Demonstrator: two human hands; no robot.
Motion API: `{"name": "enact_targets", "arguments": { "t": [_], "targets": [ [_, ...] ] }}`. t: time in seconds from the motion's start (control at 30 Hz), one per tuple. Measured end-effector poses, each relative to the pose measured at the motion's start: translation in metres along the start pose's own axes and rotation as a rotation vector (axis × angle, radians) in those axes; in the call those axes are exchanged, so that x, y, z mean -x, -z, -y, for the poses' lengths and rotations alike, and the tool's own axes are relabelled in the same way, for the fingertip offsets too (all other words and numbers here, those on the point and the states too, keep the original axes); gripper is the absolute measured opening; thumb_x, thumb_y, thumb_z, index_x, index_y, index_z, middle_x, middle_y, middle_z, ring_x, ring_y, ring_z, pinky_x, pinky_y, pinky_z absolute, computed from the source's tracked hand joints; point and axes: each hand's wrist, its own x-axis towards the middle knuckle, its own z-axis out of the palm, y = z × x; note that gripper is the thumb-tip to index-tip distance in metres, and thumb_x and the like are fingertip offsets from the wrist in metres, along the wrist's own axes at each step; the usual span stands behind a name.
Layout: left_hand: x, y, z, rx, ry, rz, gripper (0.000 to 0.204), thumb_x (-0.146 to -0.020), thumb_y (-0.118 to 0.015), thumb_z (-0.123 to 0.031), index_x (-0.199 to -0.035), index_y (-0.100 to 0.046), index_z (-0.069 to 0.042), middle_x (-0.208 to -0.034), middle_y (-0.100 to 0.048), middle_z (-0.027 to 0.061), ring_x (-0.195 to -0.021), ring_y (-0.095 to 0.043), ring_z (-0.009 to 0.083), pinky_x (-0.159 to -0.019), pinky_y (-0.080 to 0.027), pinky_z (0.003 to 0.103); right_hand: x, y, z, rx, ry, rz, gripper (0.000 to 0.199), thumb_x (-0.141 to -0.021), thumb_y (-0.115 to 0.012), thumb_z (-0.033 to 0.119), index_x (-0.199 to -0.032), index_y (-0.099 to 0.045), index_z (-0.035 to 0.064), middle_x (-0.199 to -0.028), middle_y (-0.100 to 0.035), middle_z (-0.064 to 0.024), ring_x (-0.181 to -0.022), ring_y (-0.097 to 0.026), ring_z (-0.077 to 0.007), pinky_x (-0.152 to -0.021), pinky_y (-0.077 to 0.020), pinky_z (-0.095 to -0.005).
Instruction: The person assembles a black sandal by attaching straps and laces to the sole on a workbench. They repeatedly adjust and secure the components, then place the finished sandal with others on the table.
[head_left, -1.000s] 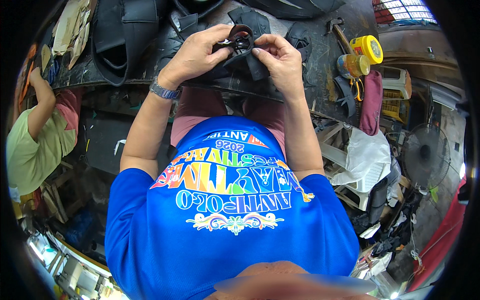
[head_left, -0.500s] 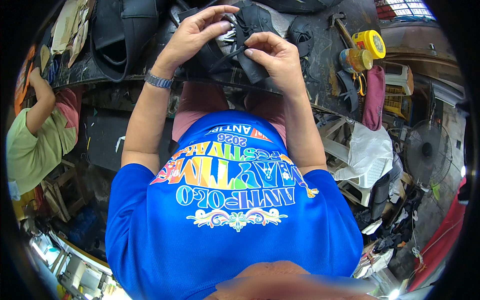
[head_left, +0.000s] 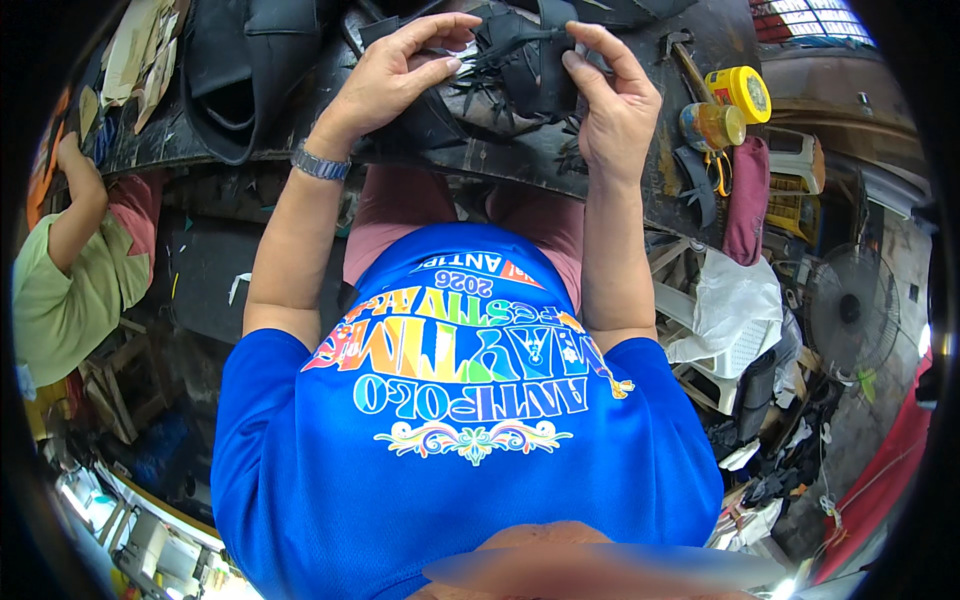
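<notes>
Black material with thin, fringe-like ends, perhaps shoe upper parts, lies on the dark worktable [head_left: 540,172]. My left hand [head_left: 395,75] is bent, thumb and fingers closed around the left end of a narrow black strip [head_left: 520,38]; their grip is partly hidden. Off to the right, my right hand [head_left: 618,100] pinches the strip's other end between thumb and forefinger. The strip runs nearly level between both hands. A wider black band [head_left: 553,75] crosses beneath it, close to my right fingers.
Large black shaped pieces [head_left: 250,75] lie at left. On the right are a hammer [head_left: 690,70], a yellow tub [head_left: 738,92], a glass jar [head_left: 712,125], orange-handled scissors [head_left: 718,170] and a maroon cloth roll [head_left: 745,205]. Another person's arm [head_left: 85,200] shows far left.
My right hand has moved right and turned more upright, drawing the black strip out from my left hand. My left hand has stayed nearly in place.
</notes>
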Motion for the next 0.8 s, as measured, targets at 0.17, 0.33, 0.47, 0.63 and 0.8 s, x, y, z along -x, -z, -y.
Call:
{"name": "enact_targets", "arguments": {
  "t": [0.17,0.33,0.47,0.63,0.8],
  "targets": [
    [0.003,-0.012,-0.012,-0.264,-0.049,0.007,0.050,-0.097,-0.068,-0.009,-0.146,-0.058,-0.013,-0.147,-0.056,0.0076,-0.126,-0.061,0.0213,-0.109,-0.051,0.035,-0.017,0.011,-0.007,0.037,0.003,-0.020,0.035,-0.089,-0.071,-0.010,-0.123,-0.072,-0.0022,-0.117,-0.073,-0.0080,-0.104,-0.069,-0.0135,-0.096,-0.0543,-0.0267],
    [0.006,-0.038,-0.022,-0.902,-0.136,0.103,0.067,-0.093,-0.072,-0.032,-0.155,-0.047,-0.026,-0.161,-0.044,0.0027,-0.133,-0.057,0.0350,-0.107,-0.051,0.044,0.007,0.044,0.024,0.190,-0.044,-0.026,0.026,-0.092,-0.067,-0.006,-0.115,-0.077,0.0000,-0.102,-0.075,-0.0016,-0.093,-0.066,-0.0048,-0.083,-0.0521,-0.0192],
    [0.005,-0.045,-0.023,-0.977,-0.184,0.110,0.073,-0.089,-0.076,-0.031,-0.155,-0.047,-0.025,-0.161,-0.045,0.0020,-0.133,-0.056,0.0325,-0.108,-0.050,0.043,0.030,0.101,0.062,0.601,-0.022,-0.049,0.021,-0.093,-0.064,-0.004,-0.108,-0.078,-0.0004,-0.103,-0.077,-0.0050,-0.095,-0.069,-0.0108,-0.089,-0.0523,-0.0241],
    [0.005,-0.045,-0.023,-0.990,-0.173,0.093,0.075,-0.086,-0.079,-0.032,-0.154,-0.048,-0.029,-0.159,-0.047,0.0001,-0.129,-0.059,0.0315,-0.105,-0.053,0.041,0.053,0.188,0.079,0.940,-0.130,-0.226,0.022,-0.091,-0.060,-0.005,-0.105,-0.077,-0.0022,-0.097,-0.077,-0.0042,-0.095,-0.069,-0.0129,-0.090,-0.0511,-0.0250],
    [0.005,-0.045,-0.025,-0.992,-0.138,0.117,0.075,-0.087,-0.078,-0.031,-0.155,-0.047,-0.026,-0.160,-0.046,0.0014,-0.133,-0.056,0.0306,-0.109,-0.050,0.042,0.071,0.238,0.060,1.491,-0.159,-0.266,0.024,-0.087,-0.065,0.003,-0.106,-0.079,0.0070,-0.098,-0.075,-0.0096,-0.092,-0.070,-0.0219,-0.087,-0.0528,-0.0330]
  ]
}}
